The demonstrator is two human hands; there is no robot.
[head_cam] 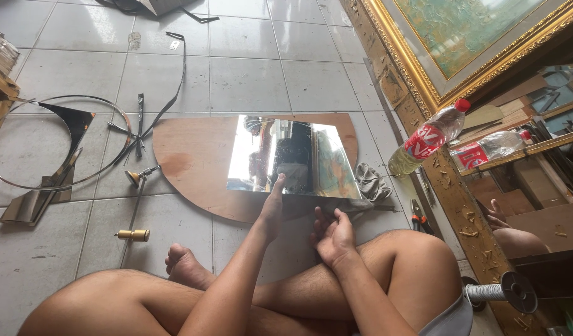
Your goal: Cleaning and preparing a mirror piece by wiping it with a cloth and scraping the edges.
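I sit cross-legged on a tiled floor. A rectangular mirror (293,157) lies on a rounded brown wooden board (190,163) in front of me. My left hand (273,208) reaches forward, its fingertips pressing the mirror's near edge. To its right, my right hand (334,235) hovers just above my knee with its palm up and fingers loosely curled, holding nothing. A grey rag (372,182) lies crumpled at the mirror's right corner.
A plastic bottle with a red cap (428,138) leans against a gilded picture frame (423,81) on the right. Pliers (417,216) lie beside my knee. Left: a metal ring (56,143), mirror offcuts (31,202), a brass-handled tool (133,234), black strips (168,93).
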